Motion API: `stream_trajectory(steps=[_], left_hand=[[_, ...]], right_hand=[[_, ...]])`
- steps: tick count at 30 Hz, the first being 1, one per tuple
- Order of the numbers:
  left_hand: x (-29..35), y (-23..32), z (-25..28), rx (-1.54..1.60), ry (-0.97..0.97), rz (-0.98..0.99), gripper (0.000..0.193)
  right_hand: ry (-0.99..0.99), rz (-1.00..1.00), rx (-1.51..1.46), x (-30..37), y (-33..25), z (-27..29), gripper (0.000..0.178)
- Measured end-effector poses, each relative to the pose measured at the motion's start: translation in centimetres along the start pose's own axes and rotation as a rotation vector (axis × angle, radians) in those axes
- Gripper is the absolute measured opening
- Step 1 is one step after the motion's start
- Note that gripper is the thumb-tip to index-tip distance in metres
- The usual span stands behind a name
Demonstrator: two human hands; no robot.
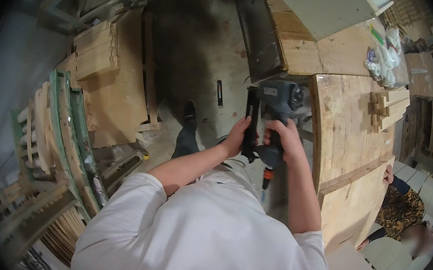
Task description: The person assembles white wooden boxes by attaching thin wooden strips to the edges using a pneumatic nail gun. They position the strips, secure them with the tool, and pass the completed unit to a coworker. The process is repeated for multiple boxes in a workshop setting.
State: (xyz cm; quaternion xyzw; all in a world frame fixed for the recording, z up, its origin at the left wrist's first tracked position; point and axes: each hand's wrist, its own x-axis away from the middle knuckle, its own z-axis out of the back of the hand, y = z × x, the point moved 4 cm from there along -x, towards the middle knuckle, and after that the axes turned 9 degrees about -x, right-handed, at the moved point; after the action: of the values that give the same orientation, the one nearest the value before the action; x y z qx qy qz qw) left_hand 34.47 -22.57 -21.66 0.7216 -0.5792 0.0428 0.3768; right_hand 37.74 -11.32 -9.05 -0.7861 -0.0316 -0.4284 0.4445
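In front of my body I hold a dark nail gun (278, 102), its bulky head pointing away from me. My right hand (289, 140) is wrapped round its handle. My left hand (237, 136) grips the long black magazine along the gun's left side. An orange air fitting (267, 174) is at the handle's near end. The wooden workbench (352, 128) stands just right of the gun, which appears apart from it. My palms and the trigger are hidden.
Stacked wood strips (389, 108) and crumpled plastic bags (385, 58) lie on the right-hand benches. Another person (402, 204) rests a hand on a wooden panel (357, 202). A small dark tube (219, 93) lies on the floor. A green-framed rack (66, 130) stands left.
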Motion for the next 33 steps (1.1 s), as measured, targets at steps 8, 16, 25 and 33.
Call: stream_trajectory(steps=[8, 16, 25, 33], left_hand=[[-1.3, -1.4, 7.9, -0.039, 0.181, -0.015, 0.031], [5.7, -0.2, 9.4, -0.051, 0.301, -0.206, 0.035], [15.8, 2.8, 7.5, -0.299, 0.496, -0.259, 0.027], [25.2, 5.6, 4.6, -0.662, 0.514, -0.930, 0.018]], right_hand=[[-0.104, -0.067, -0.115, -4.7, 5.0, -2.7, 0.017], [-0.284, -0.068, -0.034, -2.5, 8.0, -6.6, 0.020], [-0.523, -0.266, -0.358, 1.1, 10.0, -8.6, 0.025], [-0.813, 0.319, -0.023, 11.9, 7.1, -13.5, 0.048]])
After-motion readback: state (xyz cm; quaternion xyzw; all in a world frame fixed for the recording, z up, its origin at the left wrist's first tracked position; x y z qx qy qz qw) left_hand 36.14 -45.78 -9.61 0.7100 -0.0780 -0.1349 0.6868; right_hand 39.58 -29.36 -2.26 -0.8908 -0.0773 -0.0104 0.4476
